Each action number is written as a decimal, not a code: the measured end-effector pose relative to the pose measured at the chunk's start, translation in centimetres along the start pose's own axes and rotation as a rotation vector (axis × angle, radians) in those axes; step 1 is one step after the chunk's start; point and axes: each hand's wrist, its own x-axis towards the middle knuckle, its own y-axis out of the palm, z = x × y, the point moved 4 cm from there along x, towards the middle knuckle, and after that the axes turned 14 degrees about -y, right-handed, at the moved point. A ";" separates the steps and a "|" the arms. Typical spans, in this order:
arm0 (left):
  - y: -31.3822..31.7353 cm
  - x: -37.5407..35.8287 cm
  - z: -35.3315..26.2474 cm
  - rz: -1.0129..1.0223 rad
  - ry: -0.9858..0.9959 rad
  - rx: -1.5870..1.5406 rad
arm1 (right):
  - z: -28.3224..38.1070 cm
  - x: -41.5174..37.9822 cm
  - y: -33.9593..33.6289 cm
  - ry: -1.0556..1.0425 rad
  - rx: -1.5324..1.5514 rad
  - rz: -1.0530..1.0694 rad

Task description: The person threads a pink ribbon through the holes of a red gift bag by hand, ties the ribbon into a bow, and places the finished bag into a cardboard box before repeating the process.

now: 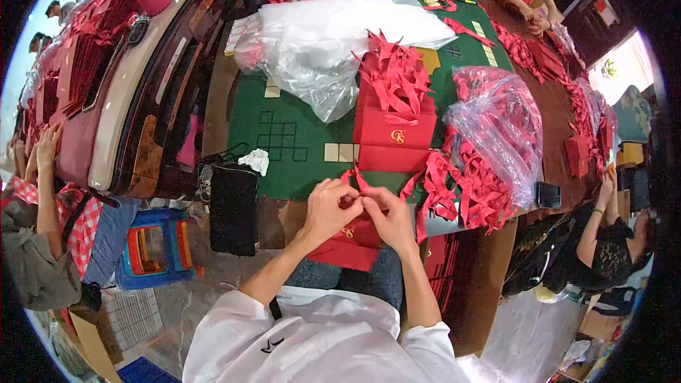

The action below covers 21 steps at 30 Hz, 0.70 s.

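Note:
Close together above the lap, my left hand (330, 207) and my right hand (389, 220) pinch a red ribbon (356, 177) at the top of a red paper bag (347, 248) with gold letters. The fingertips of both hands nearly touch, and the exact grip on the ribbon is partly hidden. Just beyond them, on the green table top (284, 174), lies a stack of red bags (397, 131) with a heap of red ribbons (397, 74) on it. More loose red ribbons (479, 191) lie to the right, partly under clear plastic.
White plastic sheets (312, 42) cover the table's back left. A phone (548, 195) lies at the right edge, a crumpled tissue (254, 162) at the left, above a black bag (234, 209). A blue stool (152, 248) stands left. Other people work on both sides.

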 end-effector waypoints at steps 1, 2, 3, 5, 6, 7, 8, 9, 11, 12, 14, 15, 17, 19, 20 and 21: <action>-0.1 0.0 -0.1 0.036 -0.003 -0.004 | -0.2 0.2 0.0 0.086 0.155 -0.020; -0.2 0.1 0.0 0.036 -0.003 -0.003 | -0.6 0.4 0.0 0.088 0.121 0.023; -0.2 0.2 0.0 0.039 0.034 0.024 | -0.6 0.7 -0.2 0.090 0.122 0.023; -0.4 0.3 0.1 0.044 0.072 0.052 | -0.4 1.2 -0.3 0.048 0.066 0.054; -0.6 0.3 0.0 0.060 0.108 0.065 | -0.1 1.3 -0.2 -0.012 0.081 0.012; -0.7 0.3 -0.2 0.075 0.145 0.077 | -0.5 1.2 0.1 -0.014 0.081 0.011; -1.0 0.3 -0.3 0.074 0.148 0.076 | -1.2 1.0 0.2 -0.004 0.132 -0.050; -1.8 0.2 -1.0 0.028 0.170 0.033 | -1.4 0.9 0.1 0.007 0.183 -0.110; -3.0 -0.1 -0.4 0.059 0.062 -0.054 | -2.0 0.6 -0.8 0.144 0.236 -0.165; -3.3 -0.4 0.6 0.141 -0.087 -0.149 | -2.2 0.7 -1.0 0.085 0.335 -0.231; -3.3 -0.9 3.0 0.224 -0.233 -0.242 | -2.3 0.7 -1.6 0.108 0.321 -0.256; -2.3 -1.3 4.8 0.401 -0.244 -0.376 | -2.3 0.6 -1.8 0.131 0.307 -0.277; -1.7 -2.0 4.8 0.579 -0.247 -0.509 | -2.5 0.7 -1.5 0.117 0.333 -0.294; -2.6 -2.8 2.5 0.658 -0.125 -0.507 | -2.3 0.7 -1.5 0.104 0.326 -0.321; -2.2 -3.0 2.8 0.633 -0.164 -0.451 | -2.3 0.9 -1.4 0.116 0.322 -0.318; -2.3 -3.2 2.5 0.634 -0.159 -0.450 | -2.4 1.0 -1.5 0.112 0.322 -0.322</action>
